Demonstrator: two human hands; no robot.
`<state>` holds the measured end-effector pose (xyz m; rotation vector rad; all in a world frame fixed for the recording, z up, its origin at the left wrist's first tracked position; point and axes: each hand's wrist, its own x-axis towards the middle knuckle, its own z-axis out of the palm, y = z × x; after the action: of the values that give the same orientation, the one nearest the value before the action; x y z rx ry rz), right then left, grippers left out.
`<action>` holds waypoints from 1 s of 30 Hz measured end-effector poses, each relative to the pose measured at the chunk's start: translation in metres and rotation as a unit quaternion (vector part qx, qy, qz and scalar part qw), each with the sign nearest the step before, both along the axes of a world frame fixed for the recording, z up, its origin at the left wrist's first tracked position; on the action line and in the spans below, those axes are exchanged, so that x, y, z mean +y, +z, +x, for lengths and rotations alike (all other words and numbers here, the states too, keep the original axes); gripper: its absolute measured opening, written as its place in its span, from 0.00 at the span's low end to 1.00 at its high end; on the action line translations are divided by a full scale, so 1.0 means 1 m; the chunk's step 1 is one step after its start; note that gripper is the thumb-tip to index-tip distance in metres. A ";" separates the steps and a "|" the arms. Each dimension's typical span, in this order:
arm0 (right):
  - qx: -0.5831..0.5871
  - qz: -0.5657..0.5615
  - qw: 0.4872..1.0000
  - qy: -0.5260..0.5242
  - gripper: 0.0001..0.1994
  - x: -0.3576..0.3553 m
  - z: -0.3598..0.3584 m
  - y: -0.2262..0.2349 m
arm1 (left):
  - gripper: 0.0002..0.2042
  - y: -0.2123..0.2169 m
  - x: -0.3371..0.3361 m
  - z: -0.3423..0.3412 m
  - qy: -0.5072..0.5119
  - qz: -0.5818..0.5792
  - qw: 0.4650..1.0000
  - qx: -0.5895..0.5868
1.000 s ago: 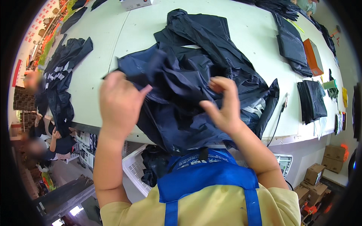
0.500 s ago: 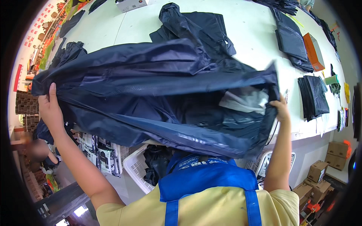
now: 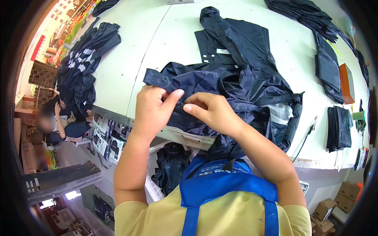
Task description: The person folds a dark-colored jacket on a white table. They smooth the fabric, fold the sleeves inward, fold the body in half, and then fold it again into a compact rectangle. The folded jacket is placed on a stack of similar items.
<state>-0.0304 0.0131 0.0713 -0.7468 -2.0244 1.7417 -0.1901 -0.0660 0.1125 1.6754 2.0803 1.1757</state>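
A dark navy rain jacket (image 3: 220,84) lies crumpled over the table's near edge, its pale mesh lining (image 3: 280,113) showing at the right. My left hand (image 3: 154,110) is closed on the jacket's front edge, thumb against the fingers, just below a flap with a round snap button (image 3: 164,80). Close beside it, my right hand (image 3: 214,112) pinches the same edge between thumb and fingertips. A narrow dark strip, perhaps the zip, runs between the two thumbs. The fingers partly hide it. Beyond the jacket, more folded dark garments (image 3: 252,35) with small white labels lie on the table.
The white table (image 3: 130,43) holds a heap of dark garments (image 3: 78,74) at left. At right are folded stacks (image 3: 338,128), an orange box (image 3: 346,83) and a black cable (image 3: 305,141). Below the near edge stands a white basket (image 3: 152,179). Another person (image 3: 59,122) is at far left.
The jacket was spread wide between my two hands. Now it has dropped onto the table edge, and both hands have come together at its front edge. The view has shifted left.
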 end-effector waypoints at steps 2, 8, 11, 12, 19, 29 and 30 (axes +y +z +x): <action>0.009 0.152 0.988 -0.014 0.16 -0.001 -0.008 0.001 | 0.14 0.001 -0.010 0.001 0.032 -0.059 0.998 -0.011; -0.019 0.040 0.998 0.032 0.16 -0.002 -0.018 0.000 | 0.11 -0.004 -0.018 -0.002 -0.008 -0.001 0.999 0.046; 0.033 0.004 0.998 0.048 0.14 -0.003 -0.013 0.002 | 0.11 -0.006 -0.017 -0.003 -0.009 0.025 0.995 0.098; 0.044 0.005 0.998 0.043 0.14 -0.003 -0.010 0.002 | 0.11 -0.005 -0.016 -0.004 0.001 0.040 0.988 0.149; -0.059 0.053 0.995 0.053 0.15 0.024 0.044 0.018 | 0.08 0.005 -0.005 0.010 -0.006 0.080 0.992 0.096; -0.020 0.093 0.995 -0.011 0.13 0.019 0.057 0.011 | 0.07 0.026 0.004 0.017 -0.055 0.096 0.993 0.045; -0.023 0.073 0.997 -0.012 0.13 0.013 0.057 0.014 | 0.07 0.025 0.004 0.016 -0.046 0.107 0.993 0.034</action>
<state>0.0266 0.0259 0.0855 -0.7686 -2.1369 1.5578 -0.1744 -0.0615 0.1370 1.9081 1.9498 1.3705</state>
